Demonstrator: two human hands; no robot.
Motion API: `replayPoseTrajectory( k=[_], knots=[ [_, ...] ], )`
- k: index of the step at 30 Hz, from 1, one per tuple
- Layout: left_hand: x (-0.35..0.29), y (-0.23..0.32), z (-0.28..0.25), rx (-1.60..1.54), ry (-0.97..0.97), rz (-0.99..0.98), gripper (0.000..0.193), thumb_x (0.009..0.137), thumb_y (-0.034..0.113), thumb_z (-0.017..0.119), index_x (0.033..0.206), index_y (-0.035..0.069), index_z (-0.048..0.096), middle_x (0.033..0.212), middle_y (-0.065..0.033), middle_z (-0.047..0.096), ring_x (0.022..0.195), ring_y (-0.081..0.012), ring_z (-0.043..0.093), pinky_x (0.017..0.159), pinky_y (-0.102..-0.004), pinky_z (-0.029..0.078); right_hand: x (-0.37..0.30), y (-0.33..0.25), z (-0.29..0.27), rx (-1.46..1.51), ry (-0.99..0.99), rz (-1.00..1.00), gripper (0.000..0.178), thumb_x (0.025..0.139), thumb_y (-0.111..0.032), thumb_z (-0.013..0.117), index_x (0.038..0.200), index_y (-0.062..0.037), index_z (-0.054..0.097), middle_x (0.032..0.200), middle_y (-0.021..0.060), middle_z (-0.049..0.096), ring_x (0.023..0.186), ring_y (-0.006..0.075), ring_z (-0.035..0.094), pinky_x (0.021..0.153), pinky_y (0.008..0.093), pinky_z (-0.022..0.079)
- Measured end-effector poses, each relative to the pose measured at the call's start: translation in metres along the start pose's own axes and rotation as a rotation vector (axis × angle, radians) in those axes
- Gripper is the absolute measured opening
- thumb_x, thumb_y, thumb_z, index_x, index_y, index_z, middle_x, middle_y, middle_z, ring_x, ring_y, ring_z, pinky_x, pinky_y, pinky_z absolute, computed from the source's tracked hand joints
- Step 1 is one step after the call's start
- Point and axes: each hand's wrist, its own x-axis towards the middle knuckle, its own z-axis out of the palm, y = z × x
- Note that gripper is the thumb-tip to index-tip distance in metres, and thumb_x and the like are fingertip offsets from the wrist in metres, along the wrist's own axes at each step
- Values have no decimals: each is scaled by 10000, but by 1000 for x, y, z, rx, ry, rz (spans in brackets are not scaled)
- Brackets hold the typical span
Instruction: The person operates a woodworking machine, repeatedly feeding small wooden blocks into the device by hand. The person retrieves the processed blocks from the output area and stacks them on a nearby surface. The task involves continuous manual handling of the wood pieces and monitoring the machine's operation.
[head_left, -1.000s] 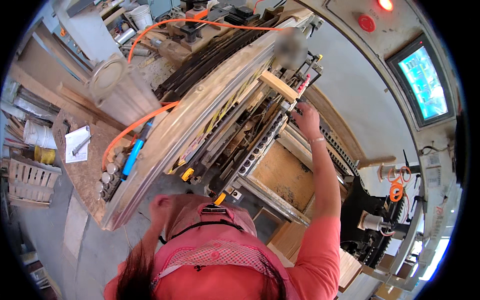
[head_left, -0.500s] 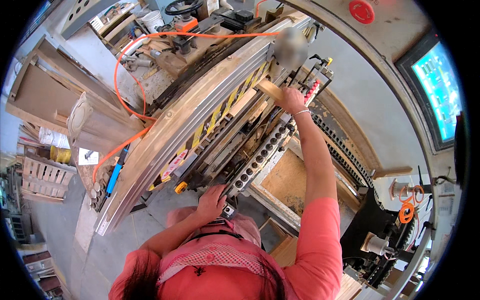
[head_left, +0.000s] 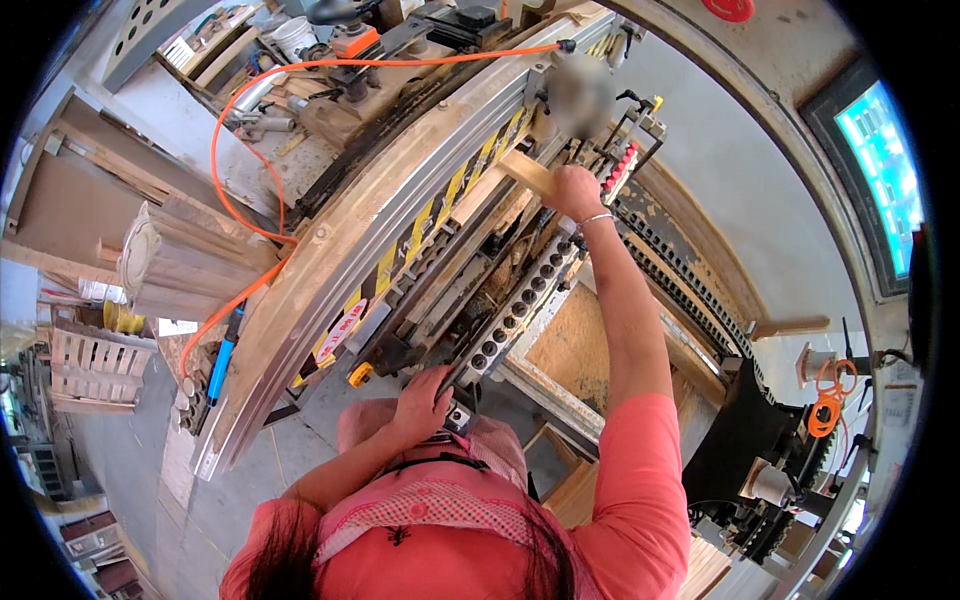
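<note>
Machinery [head_left: 470,300] filled the middle of the view, slanting from lower left to upper right. Along its far side ran a long, wood-topped beam [head_left: 330,235], edged with striped tape. The person's right arm [head_left: 635,330] was stretched forward over the machine, its elbow almost straight and the forearm leaning slightly left toward the wrist. Beneath that forearm, partly covered by it, sat a framed tan panel [head_left: 565,350]. The left forearm [head_left: 350,465] lay low in front of the body, bent at the elbow and angled up to the right. Between the arms stretched a pale rail [head_left: 490,365] set with dark round fittings. Past its far end a wooden bar [head_left: 525,172] lay crosswise, its right end inside the right hand [head_left: 578,193], which was closed around it with knuckles uppermost. The left hand [head_left: 422,402] was at the rail's near end, fingers bent, beside a small metal block [head_left: 457,418]; how firmly it gripped anything there could not be told. A thin bracelet [head_left: 597,218] circled the right wrist.
</note>
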Motion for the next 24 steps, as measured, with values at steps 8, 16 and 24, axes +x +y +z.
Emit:
replayPoseTrajectory(
  k=[8,16,24],
  knots=[
    [1,-2,1,-2,-12,15,359,817,114,557,1149,-6,490,1074,-208,559,986,-391,525,855,-436,432,0,-8,-6,29,-11,83,399,570,-356,743,759,-12,672,800,178,648,767,326,641,692,393,532],
    [2,-4,1,-9,-6,9,359,811,104,557,1145,-9,491,1068,-216,558,974,-403,524,849,-442,431,1,-9,-8,40,-14,77,384,556,-319,752,767,-9,674,801,182,652,772,326,643,702,388,534],
    [2,-5,1,-30,-12,8,344,825,109,561,1141,-13,504,1063,-225,554,966,-409,529,841,-438,433,0,-10,-11,32,-45,67,383,572,-328,741,769,-5,677,801,183,653,776,317,645,708,384,535]
  ],
)
